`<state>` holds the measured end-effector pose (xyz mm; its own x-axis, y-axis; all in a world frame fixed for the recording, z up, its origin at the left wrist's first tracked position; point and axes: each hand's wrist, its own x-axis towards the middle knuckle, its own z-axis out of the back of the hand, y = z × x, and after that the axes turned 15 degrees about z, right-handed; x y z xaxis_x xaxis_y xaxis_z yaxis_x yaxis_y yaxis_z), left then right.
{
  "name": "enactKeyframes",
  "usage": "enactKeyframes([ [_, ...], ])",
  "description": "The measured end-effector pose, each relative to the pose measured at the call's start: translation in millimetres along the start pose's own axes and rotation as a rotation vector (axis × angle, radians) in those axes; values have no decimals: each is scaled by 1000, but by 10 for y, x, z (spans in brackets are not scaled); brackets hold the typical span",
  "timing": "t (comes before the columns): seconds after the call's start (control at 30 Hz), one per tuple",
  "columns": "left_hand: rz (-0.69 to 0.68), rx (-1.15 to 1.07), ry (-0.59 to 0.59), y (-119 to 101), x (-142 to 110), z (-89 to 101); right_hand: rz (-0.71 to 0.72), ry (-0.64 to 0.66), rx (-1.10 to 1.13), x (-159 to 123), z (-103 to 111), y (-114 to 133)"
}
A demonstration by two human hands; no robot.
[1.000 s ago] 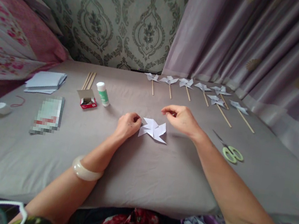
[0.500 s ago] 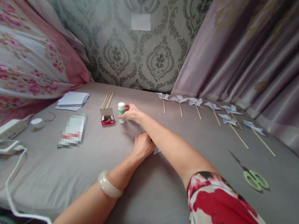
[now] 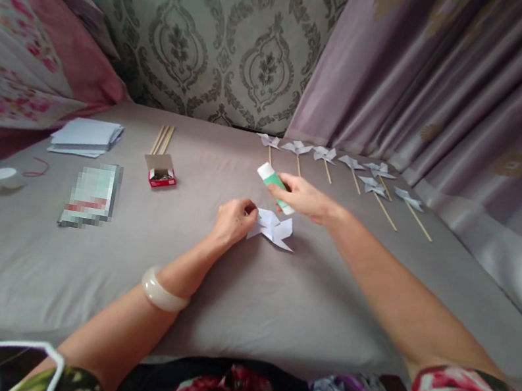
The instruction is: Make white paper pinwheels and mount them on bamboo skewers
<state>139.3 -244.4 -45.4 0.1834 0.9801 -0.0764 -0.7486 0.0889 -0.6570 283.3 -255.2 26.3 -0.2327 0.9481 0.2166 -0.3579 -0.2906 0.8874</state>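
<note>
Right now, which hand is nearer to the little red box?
Left. The left hand is at the white folded paper, to the right of the red box; the right hand holds the glue stick farther right.

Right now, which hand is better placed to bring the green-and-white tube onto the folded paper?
Right, I'd judge: the right hand grips the green-and-white tube close to the folded paper; the left hand is at the paper's left edge.

Domestic interior, probably a bedroom: I view damask-patterned wallpaper [image 3: 179, 42], a long mauve curtain [image 3: 388, 63], floral pink fabric [image 3: 8, 60] draped at left, and a cloth-covered surface [image 3: 125, 286] below.
</note>
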Motion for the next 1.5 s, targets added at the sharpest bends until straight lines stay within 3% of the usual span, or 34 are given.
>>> enactKeyframes([
  [0.13,-8,-17,33,-42,-50,24,-85,95,-259,-494,276,-123],
  [0.3,-45,43,91,-38,-54,38,-41,53,-460,-683,339,-177],
  [0.5,-130,95,98,-16,-72,27,-15,94,-692,-686,349,-66],
  [1.03,-185,81,55,1,-39,-31,24,274,-902,-482,300,77],
  [1.23,-336,135,-14,-22,-117,-38,44,333,-943,-446,240,78],
  [1.37,-445,230,15,-28,-162,-53,65,350,-963,-426,211,74],
  [1.5,-511,319,33,-25,-171,-39,1,310,-941,-404,180,107],
])
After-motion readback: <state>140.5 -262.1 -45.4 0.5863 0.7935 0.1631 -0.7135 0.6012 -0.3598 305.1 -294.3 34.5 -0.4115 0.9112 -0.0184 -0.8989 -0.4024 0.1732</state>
